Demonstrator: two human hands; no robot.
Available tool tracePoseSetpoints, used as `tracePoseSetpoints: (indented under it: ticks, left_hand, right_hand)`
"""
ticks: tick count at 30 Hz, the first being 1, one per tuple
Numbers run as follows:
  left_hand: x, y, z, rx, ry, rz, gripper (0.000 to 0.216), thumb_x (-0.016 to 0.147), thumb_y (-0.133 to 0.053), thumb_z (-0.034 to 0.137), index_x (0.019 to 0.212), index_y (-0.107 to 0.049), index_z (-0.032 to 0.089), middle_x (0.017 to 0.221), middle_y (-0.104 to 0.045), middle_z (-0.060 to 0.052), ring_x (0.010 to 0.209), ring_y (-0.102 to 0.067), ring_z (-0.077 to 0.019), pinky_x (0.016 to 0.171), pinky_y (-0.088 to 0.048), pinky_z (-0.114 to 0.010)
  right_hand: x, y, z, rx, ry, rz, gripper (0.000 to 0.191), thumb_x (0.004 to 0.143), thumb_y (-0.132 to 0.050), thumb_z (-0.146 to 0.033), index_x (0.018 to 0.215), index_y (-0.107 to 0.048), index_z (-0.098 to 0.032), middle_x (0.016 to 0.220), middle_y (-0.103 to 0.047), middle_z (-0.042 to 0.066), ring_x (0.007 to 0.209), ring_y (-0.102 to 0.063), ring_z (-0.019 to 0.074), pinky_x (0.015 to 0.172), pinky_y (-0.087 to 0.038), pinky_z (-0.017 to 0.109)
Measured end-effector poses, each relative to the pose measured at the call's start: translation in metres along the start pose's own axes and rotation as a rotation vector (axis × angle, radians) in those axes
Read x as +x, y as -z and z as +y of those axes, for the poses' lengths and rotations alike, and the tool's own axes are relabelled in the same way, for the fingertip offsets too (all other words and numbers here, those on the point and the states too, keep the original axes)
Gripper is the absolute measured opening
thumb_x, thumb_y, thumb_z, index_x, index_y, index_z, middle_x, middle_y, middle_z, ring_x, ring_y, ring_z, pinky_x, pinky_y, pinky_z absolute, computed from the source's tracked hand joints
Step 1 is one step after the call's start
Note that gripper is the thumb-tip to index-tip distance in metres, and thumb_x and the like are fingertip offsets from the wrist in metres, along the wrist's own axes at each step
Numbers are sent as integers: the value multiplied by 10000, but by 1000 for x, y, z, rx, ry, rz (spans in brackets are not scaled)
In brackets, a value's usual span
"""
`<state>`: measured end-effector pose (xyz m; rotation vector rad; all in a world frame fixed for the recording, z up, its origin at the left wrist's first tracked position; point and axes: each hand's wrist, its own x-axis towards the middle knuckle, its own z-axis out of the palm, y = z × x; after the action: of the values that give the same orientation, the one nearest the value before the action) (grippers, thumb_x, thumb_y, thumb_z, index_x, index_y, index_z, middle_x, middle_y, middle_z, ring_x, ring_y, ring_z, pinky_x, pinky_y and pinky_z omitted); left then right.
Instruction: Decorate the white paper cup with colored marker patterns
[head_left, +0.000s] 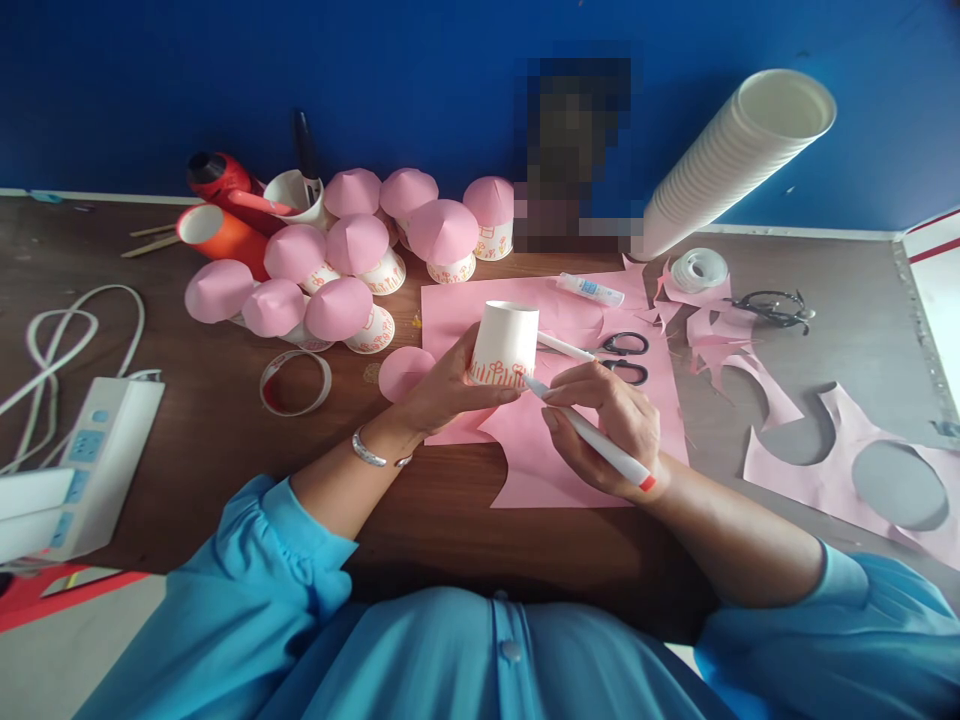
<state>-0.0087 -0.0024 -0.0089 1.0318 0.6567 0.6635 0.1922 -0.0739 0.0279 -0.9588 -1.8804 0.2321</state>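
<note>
My left hand point(450, 380) is closed round an upside-down white paper cup point(507, 335). Orange-red flower and grass drawings run along the cup's lower band. In my right hand point(611, 420) is a white marker point(600, 440) with a red end, its tip at the right side of that band. Under both hands lies pink paper point(540, 460). A pink paper disc point(406, 373) is beside my left hand. Just beyond my right hand are black-handled scissors point(625, 345), a white pen-like stick point(564, 346) and a glue bottle point(591, 289).
Several decorated cups with pink cone tops point(442, 235) stand at the back left, near a red glue gun point(225, 185). A tall stack of paper cups point(739, 150) leans at right. Tape point(699, 269), glasses point(772, 307), paper scraps point(817, 470) and a power strip point(109, 460) lie around.
</note>
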Motion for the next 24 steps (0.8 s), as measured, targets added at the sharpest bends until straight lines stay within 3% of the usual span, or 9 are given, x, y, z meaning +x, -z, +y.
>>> tracePoseSetpoints:
  ticks: [7, 12, 17, 24]
  left_hand:
    - [-1, -1, 2, -15, 17, 22, 634, 713, -922, 279, 1267, -616, 245, 1201, -671, -62, 1158, -621, -272, 955, -526, -410]
    - [1, -3, 6, -54, -16, 42, 549, 710, -922, 304, 1190, -657, 275, 1188, -677, -22, 1184, -606, -260, 1006, -504, -410]
    - [3, -7, 10, -148, -7, 11, 504, 734, -902, 315, 1184, -678, 282, 1106, -703, -4, 1107, -651, -247, 974, -516, -414]
    - [3, -10, 12, -187, -16, -29, 485, 760, -874, 342, 1202, -695, 253, 1132, -738, -46, 1139, -683, -263, 1002, -528, -417]
  right_hand:
    - [1, 1, 1, -13, 21, 37, 250, 875, -645, -62, 1066, -618, -221, 813, -685, 18, 689, -699, 183, 561, -559, 303]
    - [2, 4, 1, -26, 8, 50, 274, 875, -642, -71, 1082, -625, -249, 820, -687, 11, 701, -706, 189, 577, -586, 324]
    - [1, 3, 4, 39, 34, 103, 292, 886, -652, -97, 1138, -629, -243, 841, -687, 25, 757, -718, 208, 606, -612, 351]
    - [-2, 2, 4, 88, 20, 62, 349, 890, -654, -94, 1209, -626, -231, 943, -718, 54, 830, -745, 233, 659, -641, 391]
